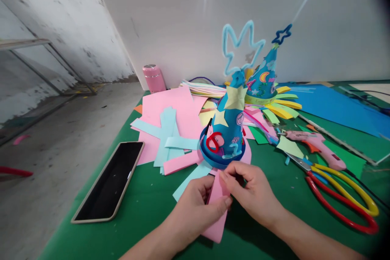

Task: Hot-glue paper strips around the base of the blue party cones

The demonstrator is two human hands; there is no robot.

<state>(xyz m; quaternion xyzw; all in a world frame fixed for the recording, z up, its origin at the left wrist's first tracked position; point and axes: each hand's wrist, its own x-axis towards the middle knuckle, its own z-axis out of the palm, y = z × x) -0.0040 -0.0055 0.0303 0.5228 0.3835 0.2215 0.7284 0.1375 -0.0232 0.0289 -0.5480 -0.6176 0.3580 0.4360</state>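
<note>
A pink paper strip [217, 227] is held between my two hands, just in front of a blue cone-shaped paper hat [227, 118]. My left hand [195, 207] grips the strip along its side, thumb on top. At its upper end, my right hand [251, 189] pinches the paper between thumb and fingers. The hat carries pale yellow stars, small drawings and a light-blue pipe-cleaner shape [254, 44] on its tip. Around its brim, light-blue paper strips [183, 143] and another pink strip [181, 162] stick out to the left.
At left lies a smartphone [111, 183]. Scissors [338, 195] and a pink glue gun [319, 146] lie on the right. Behind are a second blue cone hat [263, 77], pipe cleaners [207, 89], pink paper sheets [167, 107], a blue sheet [335, 105] and a pink bottle [154, 79].
</note>
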